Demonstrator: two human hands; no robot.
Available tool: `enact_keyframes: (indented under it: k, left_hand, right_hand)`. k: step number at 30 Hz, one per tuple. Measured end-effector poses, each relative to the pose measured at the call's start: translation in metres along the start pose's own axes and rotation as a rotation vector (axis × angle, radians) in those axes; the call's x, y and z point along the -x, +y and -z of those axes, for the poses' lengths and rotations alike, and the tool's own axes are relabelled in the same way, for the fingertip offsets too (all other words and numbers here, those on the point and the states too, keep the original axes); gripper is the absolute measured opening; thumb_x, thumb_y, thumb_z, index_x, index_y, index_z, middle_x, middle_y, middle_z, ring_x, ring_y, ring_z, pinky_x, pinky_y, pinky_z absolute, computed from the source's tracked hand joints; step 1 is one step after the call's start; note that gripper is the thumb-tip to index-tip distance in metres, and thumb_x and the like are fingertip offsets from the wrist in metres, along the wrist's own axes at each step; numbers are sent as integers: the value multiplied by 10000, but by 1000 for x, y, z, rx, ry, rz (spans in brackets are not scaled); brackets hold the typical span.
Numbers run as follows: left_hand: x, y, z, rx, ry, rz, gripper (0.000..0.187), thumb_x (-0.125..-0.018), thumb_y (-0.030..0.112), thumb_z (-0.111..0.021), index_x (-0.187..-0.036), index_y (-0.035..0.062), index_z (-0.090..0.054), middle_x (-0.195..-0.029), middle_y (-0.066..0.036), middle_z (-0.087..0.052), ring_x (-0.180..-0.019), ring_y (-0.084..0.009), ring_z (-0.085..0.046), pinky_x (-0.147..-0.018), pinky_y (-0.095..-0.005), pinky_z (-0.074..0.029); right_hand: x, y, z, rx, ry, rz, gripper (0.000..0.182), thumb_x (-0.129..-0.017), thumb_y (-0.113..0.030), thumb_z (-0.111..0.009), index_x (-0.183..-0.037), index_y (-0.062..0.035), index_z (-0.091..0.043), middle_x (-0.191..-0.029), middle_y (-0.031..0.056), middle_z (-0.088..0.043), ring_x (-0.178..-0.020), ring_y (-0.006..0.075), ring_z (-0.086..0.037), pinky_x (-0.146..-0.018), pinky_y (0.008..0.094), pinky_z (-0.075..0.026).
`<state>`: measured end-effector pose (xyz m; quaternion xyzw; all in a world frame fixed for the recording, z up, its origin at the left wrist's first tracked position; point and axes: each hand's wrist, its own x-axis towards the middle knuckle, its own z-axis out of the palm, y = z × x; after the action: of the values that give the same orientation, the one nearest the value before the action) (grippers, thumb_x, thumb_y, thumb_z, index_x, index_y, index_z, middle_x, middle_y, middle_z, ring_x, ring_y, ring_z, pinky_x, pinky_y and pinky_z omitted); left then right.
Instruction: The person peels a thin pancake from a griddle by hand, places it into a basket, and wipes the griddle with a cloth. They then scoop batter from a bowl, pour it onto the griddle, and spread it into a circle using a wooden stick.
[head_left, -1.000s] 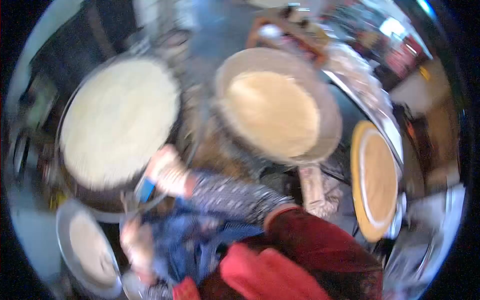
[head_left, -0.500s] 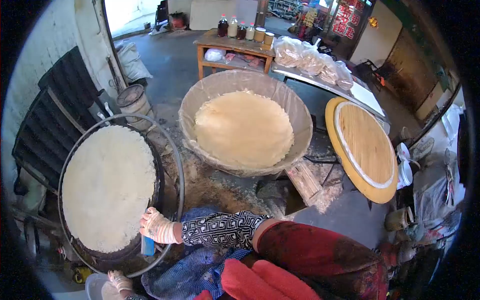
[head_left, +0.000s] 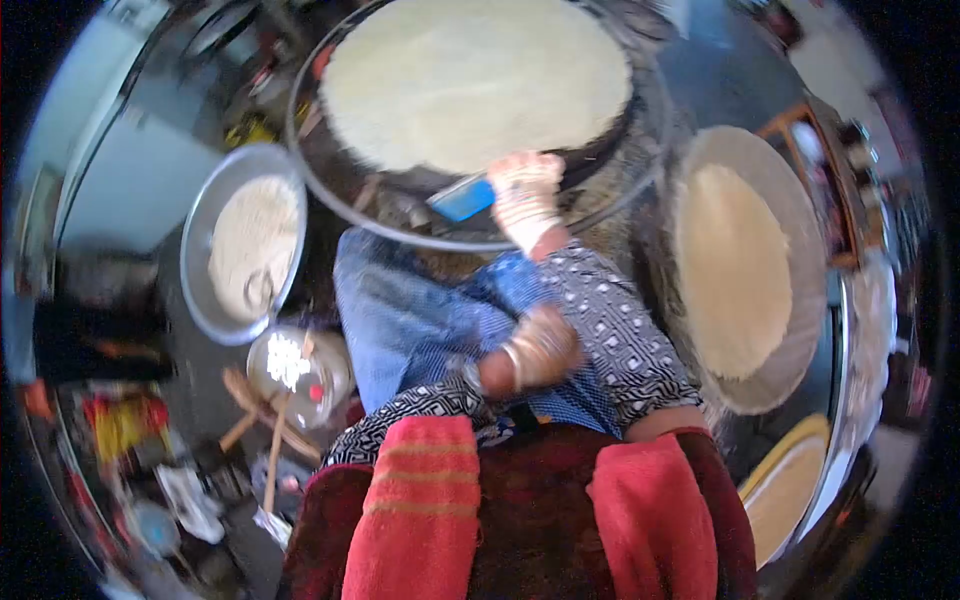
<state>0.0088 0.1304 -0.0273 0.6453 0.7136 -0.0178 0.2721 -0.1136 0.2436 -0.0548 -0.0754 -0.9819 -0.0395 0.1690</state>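
A thin pale sheet of batter covers the round dark griddle, ringed by a grey metal hoop. At the near edge of the griddle is my right hand in a whitish glove, closed on a blue scraper whose blade points left. My left hand, gloved too, is over the blue apron near my right forearm. Its fingers are blurred by motion, and I cannot make out whether it holds anything.
A metal basin of pale flour with a wire handle lies left, above a bucket and wooden sticks. On the right are a lined basket of stacked flat sheets and a round wooden board.
The view has turned down and left, bringing my lap and the basin into sight. My left hand has moved from the basin to over the apron. The scraper remains in my right hand.
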Motion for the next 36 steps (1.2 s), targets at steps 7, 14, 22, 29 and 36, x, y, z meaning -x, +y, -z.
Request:
enact_keyframes:
  k: [7, 14, 22, 29, 36]
  left_hand:
    - [53, -33, -60, 324, 314, 16, 279, -857, 342, -555, -948, 89, -630, -939, -113, -606, -821, -304, -605, -743, -416, -482]
    - [71, -28, -70, 439, 481, -50, 220, -845, 328, -575, -847, 111, -605, -888, -59, -582, -824, -272, -585, -744, -409, -454]
    - [101, -83, -16, 347, 609, -42, 214, -843, 274, -573, -892, 67, -591, -884, -115, -583, -828, -318, -592, -742, -427, -476]
    - [216, -282, 9, 116, 981, 473, 169, -924, 123, -573, -1060, 30, -608, -1012, -154, -637, -977, -325, -613, -832, -379, -502]
    - [228, -404, -14, -359, 615, 646, 568, -886, 373, -589, -1337, 56, -452, -1403, -158, -412, -1328, -346, -358, -1105, -460, -279]
  right_hand:
    - [5, 13, -13, -40, 42, 25, 80, -745, -245, -592, -795, -200, -636, -852, 10, -620, -899, 229, -558, -800, 471, -347]
    - [5, 19, -18, -82, 102, 30, 57, -713, -198, -617, -754, -231, -637, -806, 9, -622, -881, 233, -589, -786, 442, -374]
    - [-2, 16, -12, -30, 125, 68, 60, -711, -233, -619, -765, -224, -645, -778, 9, -623, -833, 233, -602, -757, 439, -384]
    - [0, 10, -7, -69, 209, 92, 82, -648, -192, -646, -711, -212, -598, -772, 20, -563, -835, 237, -554, -752, 445, -360]
    - [-2, 5, -1, -143, 276, 164, 59, -694, -234, -638, -693, -187, -603, -723, 16, -578, -771, 229, -560, -741, 420, -377]
